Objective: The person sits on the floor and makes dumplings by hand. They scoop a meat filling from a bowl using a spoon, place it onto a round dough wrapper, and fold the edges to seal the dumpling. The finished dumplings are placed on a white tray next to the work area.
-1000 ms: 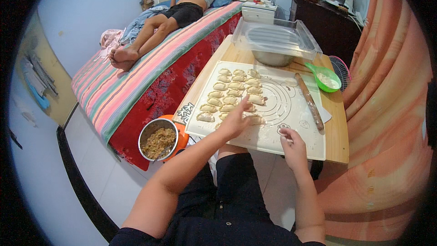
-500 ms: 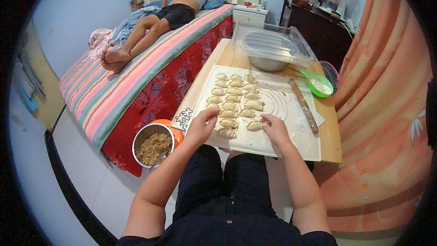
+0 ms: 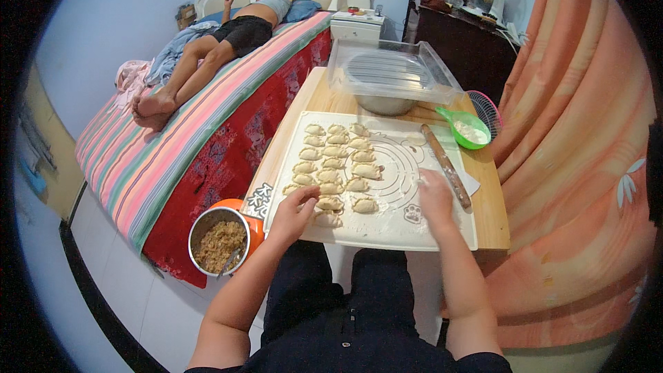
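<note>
Several pleated dumplings [image 3: 333, 164] lie in three rows on a white, flour-dusted kneading mat [image 3: 387, 228] with printed circles. My left hand [image 3: 293, 213] is over the mat's near left part, beside the nearest dumplings, with its fingers curved and a gap between thumb and forefinger. My right hand [image 3: 436, 199] hovers over the bare right side of the mat, smeared by motion, so its fingers cannot be made out. Close to it lies a wooden rolling pin [image 3: 445, 164], slanting along the mat's right side.
An orange pot [image 3: 254, 235] of filling with a spoon stands left of the wooden table [image 3: 492, 221]. A green scoop [image 3: 472, 131] of flour and a clear plastic bin [image 3: 387, 72] over a metal bowl sit farther back. A person [image 3: 242, 31] lies on the striped bed [image 3: 228, 90].
My right hand has left the near dumpling of the right row and moved right toward the rolling pin. My left hand stays near the left dumplings. The whole view has shifted slightly.
</note>
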